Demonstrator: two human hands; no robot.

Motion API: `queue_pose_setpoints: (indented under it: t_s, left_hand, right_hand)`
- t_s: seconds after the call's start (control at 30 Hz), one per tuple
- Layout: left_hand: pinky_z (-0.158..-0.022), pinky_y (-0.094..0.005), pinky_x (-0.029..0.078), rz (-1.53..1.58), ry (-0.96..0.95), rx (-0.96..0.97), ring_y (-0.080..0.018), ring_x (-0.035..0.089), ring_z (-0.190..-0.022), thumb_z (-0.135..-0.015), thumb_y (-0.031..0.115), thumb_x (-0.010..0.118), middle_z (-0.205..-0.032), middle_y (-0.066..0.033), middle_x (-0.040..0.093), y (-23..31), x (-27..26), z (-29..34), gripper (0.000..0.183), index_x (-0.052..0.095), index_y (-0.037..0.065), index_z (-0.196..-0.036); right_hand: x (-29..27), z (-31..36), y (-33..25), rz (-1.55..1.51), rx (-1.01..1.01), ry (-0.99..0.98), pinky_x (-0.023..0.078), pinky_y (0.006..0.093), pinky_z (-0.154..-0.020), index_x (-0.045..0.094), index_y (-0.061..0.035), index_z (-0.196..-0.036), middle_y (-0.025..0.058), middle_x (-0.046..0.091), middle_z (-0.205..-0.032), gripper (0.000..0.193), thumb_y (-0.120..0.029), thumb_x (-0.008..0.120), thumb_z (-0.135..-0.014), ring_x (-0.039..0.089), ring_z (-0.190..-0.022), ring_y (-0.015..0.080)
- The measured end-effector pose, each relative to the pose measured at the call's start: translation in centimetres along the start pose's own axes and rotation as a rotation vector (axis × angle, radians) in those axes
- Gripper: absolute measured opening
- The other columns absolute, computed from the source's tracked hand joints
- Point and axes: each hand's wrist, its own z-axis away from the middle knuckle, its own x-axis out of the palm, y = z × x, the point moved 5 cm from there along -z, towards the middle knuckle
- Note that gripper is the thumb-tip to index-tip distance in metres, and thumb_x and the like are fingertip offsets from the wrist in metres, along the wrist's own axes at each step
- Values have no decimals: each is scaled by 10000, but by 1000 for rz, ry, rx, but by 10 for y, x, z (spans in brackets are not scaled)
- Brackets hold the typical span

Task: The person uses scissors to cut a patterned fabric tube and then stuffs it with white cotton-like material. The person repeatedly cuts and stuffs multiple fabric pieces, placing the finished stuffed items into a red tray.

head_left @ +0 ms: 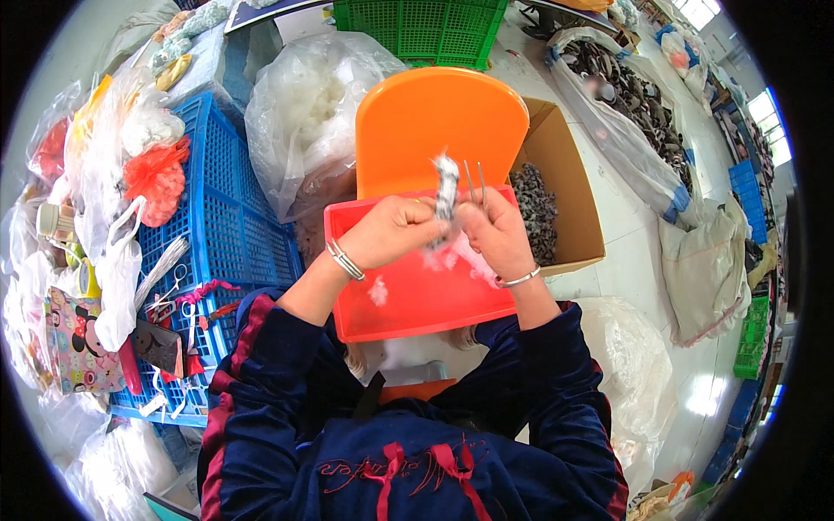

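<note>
In front of me, above a red tray (pixel 391 317), my left hand (pixel 384 233) is closed on a small fluffy black-and-white plush piece (pixel 446 184), a narrow tube that stands upright. My right hand (pixel 497 236) grips metal tweezers (pixel 476 181), whose two thin prongs point up and away, spread apart. The right fingers meet the lower end of the plush piece; the exact contact there is hidden. White stuffing (pixel 447 259) lies in the tray under my hands, and a small loose tuft (pixel 378 291) rests nearer to me.
An orange chair (pixel 441 130) stands behind the tray. To its right, a cardboard box (pixel 573 200) holds dark fluffy pieces (pixel 536 204). A clear bag of stuffing (pixel 317 104) sits at the far left. Scissors (pixel 178 278) lie on blue crates (pixel 230 187) beside me.
</note>
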Motion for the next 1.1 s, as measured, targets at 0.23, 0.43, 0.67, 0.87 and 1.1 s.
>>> queue_pose_setpoints:
  t_s: [0.23,0.43,0.67,0.87,1.1]
  left_hand:
    - [-652,-208,460,27,297,-57,-50,577,-710,-927,182,610,-764,-13,669,7,-29,7,239,708,-17,-839]
    - [-647,-205,456,34,300,-16,-41,573,-708,-933,183,606,-767,-8,668,11,-33,6,241,706,-7,-822]
    - [-633,-196,448,72,262,-71,-35,563,-693,-937,180,599,-761,2,660,9,-30,8,239,694,-5,-821]
    - [-637,-193,446,66,239,-77,-38,556,-694,-942,191,593,-754,20,645,17,-27,9,240,700,-8,-859]
    - [-563,-195,407,231,438,-45,-55,497,-585,-956,221,581,-684,21,599,5,-42,6,235,685,16,-907]
  right_hand:
    - [-23,1,-15,93,-17,-59,429,203,-647,517,11,-1002,4,558,-812,103,-69,542,-942,501,-712,58]
    - [-18,7,-17,256,-79,-95,454,201,-691,579,22,-993,8,603,-861,130,-61,623,-902,543,-760,50]
    - [-17,7,-17,290,-120,-106,438,204,-634,597,14,-970,0,591,-811,117,-64,638,-893,524,-703,46]
    - [-15,13,-34,498,-165,-102,420,221,-561,595,20,-881,20,574,-701,94,-53,655,-872,508,-622,56]
    - [-23,14,-34,450,-208,-7,406,224,-530,596,20,-855,28,569,-661,96,-51,659,-868,498,-578,64]
